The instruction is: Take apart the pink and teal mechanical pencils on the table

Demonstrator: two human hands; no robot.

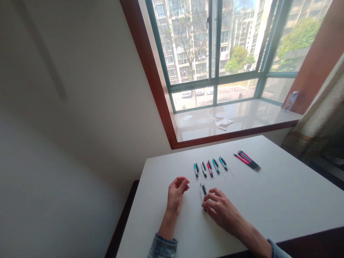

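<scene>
My left hand (177, 191) is raised just over the white table, its thumb and fingers pinched together. Whatever may be between those fingertips is too small to make out. To its right, my right hand (221, 208) reaches down with bent fingers on a black pen barrel (204, 189), covering the barrel's lower part. A thin pale pen refill (201, 193) lies along the barrel's left side. Beyond both hands stands a row of taken-apart pens, among them a teal one (196, 171), a red one (210, 170) and a black-and-clear one (204, 169), with thin refills beside them.
Several red, teal and black pens (247, 160) lie bunched at the far right of the white table (282, 190). Behind it, the window sill (199, 129) bears a crumpled white cloth or paper (223, 123) and a clear bottle (291, 101). A curtain (314, 118) hangs at right.
</scene>
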